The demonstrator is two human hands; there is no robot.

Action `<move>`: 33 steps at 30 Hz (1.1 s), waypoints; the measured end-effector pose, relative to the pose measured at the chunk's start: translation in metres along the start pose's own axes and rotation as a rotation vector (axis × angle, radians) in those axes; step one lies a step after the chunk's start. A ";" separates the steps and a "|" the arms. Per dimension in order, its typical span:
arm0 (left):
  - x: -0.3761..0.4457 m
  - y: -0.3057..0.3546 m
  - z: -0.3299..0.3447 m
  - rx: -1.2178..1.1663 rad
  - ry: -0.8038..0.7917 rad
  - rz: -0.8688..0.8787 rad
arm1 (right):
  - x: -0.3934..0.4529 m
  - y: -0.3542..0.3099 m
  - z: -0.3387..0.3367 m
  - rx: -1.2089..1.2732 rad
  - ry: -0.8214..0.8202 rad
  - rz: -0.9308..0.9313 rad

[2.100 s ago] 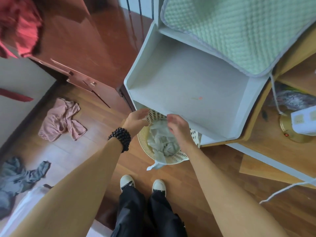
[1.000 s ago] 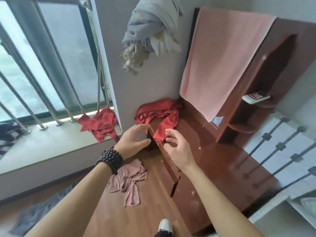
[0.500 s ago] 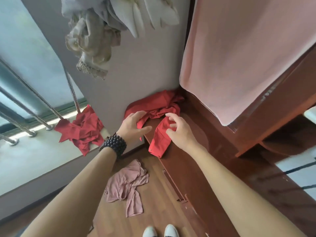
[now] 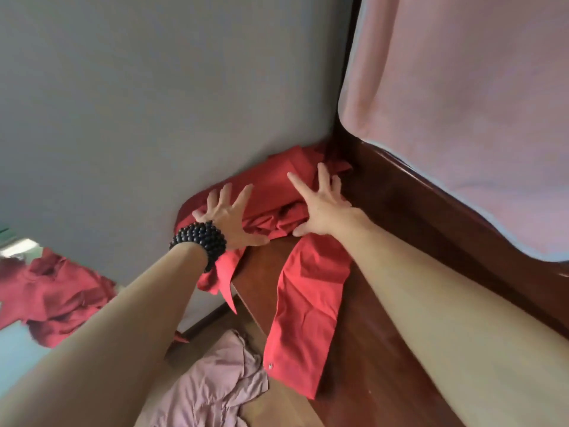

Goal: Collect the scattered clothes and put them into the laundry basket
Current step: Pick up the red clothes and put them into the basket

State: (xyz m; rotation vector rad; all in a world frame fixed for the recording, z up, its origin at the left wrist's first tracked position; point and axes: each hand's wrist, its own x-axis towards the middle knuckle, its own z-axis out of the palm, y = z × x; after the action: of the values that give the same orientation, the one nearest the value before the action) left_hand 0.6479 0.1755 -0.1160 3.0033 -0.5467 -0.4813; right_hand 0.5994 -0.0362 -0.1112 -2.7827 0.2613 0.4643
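Grey wall [image 4: 138, 103]; dark wooden dresser top [image 4: 369, 365]; black bead bracelet [image 4: 200, 238].

shirt [image 4: 295, 272] on dresser [image 4: 369, 365], against wall [image 4: 154, 103]

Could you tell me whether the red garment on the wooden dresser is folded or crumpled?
Crumpled: the red garment lies bunched against the wall, one sleeve trailing over the dresser edge.
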 end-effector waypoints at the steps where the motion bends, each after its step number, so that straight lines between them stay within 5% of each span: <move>1: 0.014 -0.002 0.009 0.005 -0.006 0.000 | 0.016 -0.002 0.009 0.010 -0.009 -0.001; 6: 0.050 -0.009 0.042 0.017 0.033 -0.021 | 0.057 -0.009 0.036 0.004 -0.046 0.015; 9: 0.054 -0.008 0.041 0.060 0.031 0.028 | 0.053 -0.015 0.049 -0.050 0.091 0.002; 14: 0.021 0.001 0.028 -0.268 0.061 0.094 | 0.022 -0.014 0.062 0.232 0.183 -0.037; 24: -0.116 0.059 -0.073 -0.631 0.412 0.172 | -0.151 -0.014 -0.014 0.697 0.592 0.011; 33: -0.308 0.128 -0.182 -0.805 0.236 0.248 | -0.357 -0.025 -0.129 0.726 0.705 0.014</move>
State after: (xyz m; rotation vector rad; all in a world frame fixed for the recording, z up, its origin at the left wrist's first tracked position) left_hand 0.3882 0.1629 0.1608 2.1514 -0.5299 -0.2375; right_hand 0.3095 -0.0094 0.1343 -2.1097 0.4831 -0.5387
